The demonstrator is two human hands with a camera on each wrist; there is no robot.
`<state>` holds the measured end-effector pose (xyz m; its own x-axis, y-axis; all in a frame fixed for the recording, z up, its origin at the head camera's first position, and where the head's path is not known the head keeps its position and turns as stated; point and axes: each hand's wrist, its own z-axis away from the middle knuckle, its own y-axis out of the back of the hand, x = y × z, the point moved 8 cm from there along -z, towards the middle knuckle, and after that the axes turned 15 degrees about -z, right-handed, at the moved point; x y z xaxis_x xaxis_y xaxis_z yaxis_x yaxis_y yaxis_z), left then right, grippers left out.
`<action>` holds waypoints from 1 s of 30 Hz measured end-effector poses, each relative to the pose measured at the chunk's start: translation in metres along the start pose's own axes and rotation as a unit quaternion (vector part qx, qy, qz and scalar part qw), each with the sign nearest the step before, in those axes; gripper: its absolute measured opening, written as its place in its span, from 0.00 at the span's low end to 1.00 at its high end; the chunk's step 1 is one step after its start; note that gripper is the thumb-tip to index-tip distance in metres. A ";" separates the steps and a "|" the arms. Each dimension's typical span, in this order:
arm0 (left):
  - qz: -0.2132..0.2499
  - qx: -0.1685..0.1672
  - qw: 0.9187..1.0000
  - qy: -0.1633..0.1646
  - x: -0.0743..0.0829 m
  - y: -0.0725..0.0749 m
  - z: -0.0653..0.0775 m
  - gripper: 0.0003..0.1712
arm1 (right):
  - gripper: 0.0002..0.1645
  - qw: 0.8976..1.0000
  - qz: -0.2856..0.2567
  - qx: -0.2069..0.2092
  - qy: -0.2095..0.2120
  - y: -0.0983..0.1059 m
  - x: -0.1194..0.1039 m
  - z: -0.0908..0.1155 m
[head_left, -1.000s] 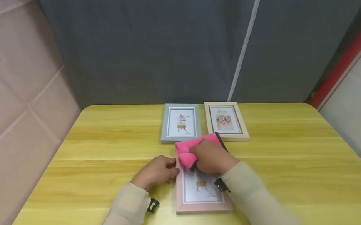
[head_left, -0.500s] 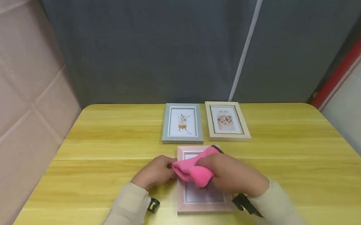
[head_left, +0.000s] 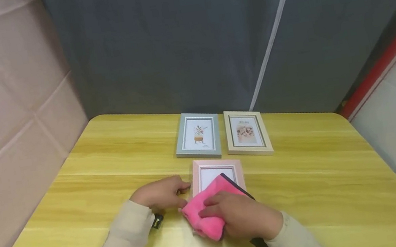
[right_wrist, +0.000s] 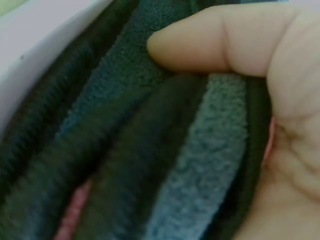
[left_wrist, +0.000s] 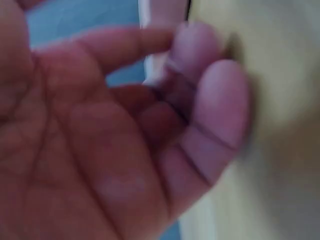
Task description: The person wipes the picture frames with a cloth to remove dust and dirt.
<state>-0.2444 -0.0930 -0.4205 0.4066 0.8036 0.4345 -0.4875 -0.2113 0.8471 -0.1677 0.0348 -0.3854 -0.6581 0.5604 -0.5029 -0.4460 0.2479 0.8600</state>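
A pink picture frame (head_left: 198, 174) lies flat on the table, its lower part hidden under a pink cloth (head_left: 202, 206) and my right hand. The cloth is bunched and dark-edged, with a grey side (right_wrist: 200, 165) showing in the right wrist view. My right hand (head_left: 244, 214) grips it over the frame, fingers spread on top and thumb against the grey folds. At the frame's left edge, my left hand (head_left: 162, 193) holds on with thumb and forefinger. In the left wrist view its fingers (left_wrist: 220, 105) are curled, close to the table surface.
Behind the pink frame lie a blue-grey picture frame (head_left: 179, 146) with a plant picture and a cream picture frame (head_left: 265, 132) with a flower picture. The yellow wooden table (head_left: 325, 181) ends at a dark grey panel (head_left: 156, 53) at the back.
My right hand has drawn the cloth from the frame's far end down to its near end, uncovering the top. My left hand has shifted slightly left and nearer along the frame's edge.
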 end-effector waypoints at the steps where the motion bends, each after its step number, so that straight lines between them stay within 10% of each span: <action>1: -0.025 -0.005 1.000 -0.007 0.001 0.001 0.005 0.28 | 0.31 1.000 -0.003 0.000 -0.001 0.000 0.000 -0.001; 8: -0.079 0.013 0.996 -0.036 0.013 -0.008 0.027 0.48 | 0.30 1.000 -0.021 -0.012 -0.019 -0.001 0.006 -0.003; 30: -0.106 0.068 0.991 -0.039 0.018 -0.018 0.032 0.31 | 0.33 0.998 0.034 -0.002 -0.046 -0.003 0.001 -0.012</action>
<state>-0.2035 -0.0927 -0.4176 0.5496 0.7937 0.2608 -0.2785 -0.1202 0.9529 -0.1742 0.0248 -0.3895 -0.6289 0.6455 -0.4334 -0.4050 0.2039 0.8913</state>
